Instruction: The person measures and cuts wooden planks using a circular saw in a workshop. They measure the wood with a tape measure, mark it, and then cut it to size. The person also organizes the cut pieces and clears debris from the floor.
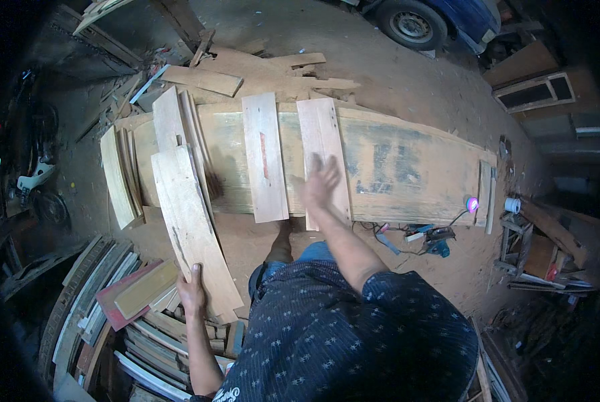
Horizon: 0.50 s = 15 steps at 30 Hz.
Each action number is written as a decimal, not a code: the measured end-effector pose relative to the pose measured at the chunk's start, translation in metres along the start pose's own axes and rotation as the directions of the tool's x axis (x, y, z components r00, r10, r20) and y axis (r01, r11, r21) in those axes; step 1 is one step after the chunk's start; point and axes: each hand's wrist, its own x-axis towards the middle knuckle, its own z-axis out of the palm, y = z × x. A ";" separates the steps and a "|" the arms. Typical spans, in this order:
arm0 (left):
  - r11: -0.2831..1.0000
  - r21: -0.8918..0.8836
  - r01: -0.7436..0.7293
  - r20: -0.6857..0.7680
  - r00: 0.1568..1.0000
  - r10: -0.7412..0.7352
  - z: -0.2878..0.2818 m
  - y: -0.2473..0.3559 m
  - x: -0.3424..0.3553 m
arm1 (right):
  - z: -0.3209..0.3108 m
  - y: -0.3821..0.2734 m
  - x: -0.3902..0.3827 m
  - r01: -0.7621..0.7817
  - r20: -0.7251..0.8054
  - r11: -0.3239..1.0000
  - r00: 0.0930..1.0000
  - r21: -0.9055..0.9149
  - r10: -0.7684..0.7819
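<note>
My left hand [191, 289] grips the near end of a long pale wooden plank [191, 224] that slants from the workbench down toward me. My right hand [321, 181] is stretched out, fingers spread, over a short board [322, 141] lying across the worn wooden workbench top [407, 167]; I cannot tell if it touches the board. Another short board with a red mark [265, 157] lies just left of it. More planks [122, 177] are stacked at the bench's left end.
A pile of boards and frames [122, 301] lies on the floor at my lower left. Scrap planks [259, 70] lie behind the bench. A power tool with a cord [437, 242] rests on the dirt floor to the right, near wooden frames [538, 90] and a vehicle wheel [412, 23].
</note>
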 end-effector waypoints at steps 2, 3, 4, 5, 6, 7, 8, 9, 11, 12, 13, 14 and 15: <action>0.999 -0.015 -0.033 0.038 0.999 0.033 -0.008 -0.010 0.018 | -0.007 0.021 0.009 -0.026 0.038 0.990 0.999 -0.141 0.032; 1.000 -0.001 -0.023 0.026 0.999 0.023 -0.009 -0.007 0.023 | -0.010 0.026 0.012 0.002 0.069 0.987 0.998 -0.160 0.009; 1.000 0.014 -0.014 0.015 1.000 0.014 -0.010 -0.004 0.026 | -0.010 0.027 0.013 0.028 0.099 0.984 0.995 -0.178 -0.011; 1.000 0.029 -0.006 0.004 1.000 0.006 -0.011 0.000 0.029 | -0.008 0.027 0.016 0.003 0.116 0.985 0.993 -0.171 0.017; 1.000 0.013 -0.002 0.006 1.000 0.002 -0.013 0.002 0.033 | -0.013 0.022 0.020 -0.021 0.135 0.986 0.990 -0.163 0.043; 1.000 -0.004 0.001 0.008 1.000 -0.001 -0.014 0.004 0.036 | -0.019 0.018 0.022 -0.045 0.153 0.987 0.986 -0.155 0.070; 1.000 -0.021 0.006 0.011 1.000 -0.006 -0.015 0.004 0.040 | -0.023 0.012 0.017 -0.066 0.143 0.990 0.986 -0.124 0.084; 0.997 -0.073 -0.015 0.028 0.999 0.018 -0.014 0.002 0.047 | -0.027 0.001 0.012 -0.088 0.124 0.992 0.987 -0.090 0.099; 0.985 -0.166 -0.034 0.055 0.998 0.044 -0.020 -0.018 0.058 | -0.023 -0.024 0.002 -0.086 0.099 0.996 0.991 -0.002 0.086; 0.991 -0.113 -0.077 0.039 0.996 0.082 -0.022 -0.024 0.064 | -0.018 -0.039 -0.004 -0.070 0.083 0.996 0.994 0.052 0.066; 0.994 -0.071 -0.079 0.039 0.996 0.082 -0.023 -0.020 0.066 | -0.011 -0.052 -0.008 -0.059 0.062 0.993 0.997 0.103 0.053; 0.996 -0.029 -0.082 0.037 0.996 0.083 -0.025 -0.012 0.067 | -0.004 -0.065 -0.008 -0.061 0.087 0.989 0.995 0.135 0.049; 0.996 0.009 -0.085 0.026 0.996 0.085 -0.026 -0.008 0.067 | 0.004 -0.078 -0.006 -0.055 0.110 0.984 0.993 0.170 0.036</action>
